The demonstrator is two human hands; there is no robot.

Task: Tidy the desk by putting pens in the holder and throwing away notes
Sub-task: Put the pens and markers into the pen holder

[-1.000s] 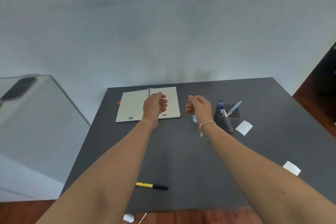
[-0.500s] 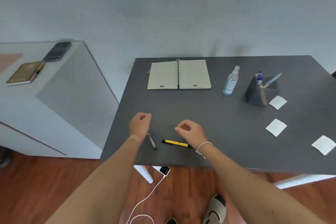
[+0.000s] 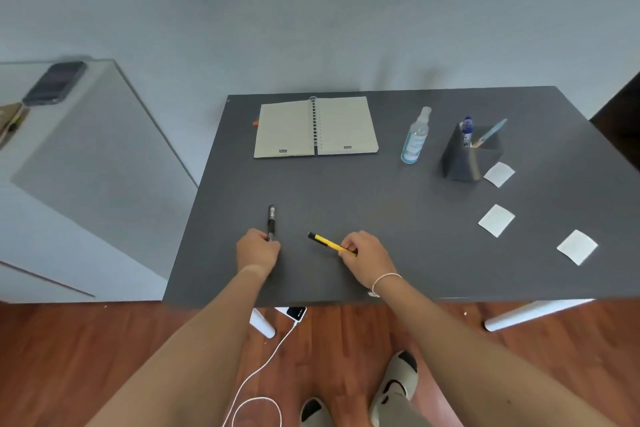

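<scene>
The left hand (image 3: 258,251) pinches a black pen (image 3: 271,221), the right hand (image 3: 367,256) a yellow pen (image 3: 329,243), both low over the table (image 3: 381,204). The holder (image 3: 465,159) stands far beyond the right hand; end-held pens could slip, or tip it.

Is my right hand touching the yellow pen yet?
Touching. The head view shows the right hand with its fingers curled round the near end of the yellow pen; the far end sticks out over the desk.
</scene>
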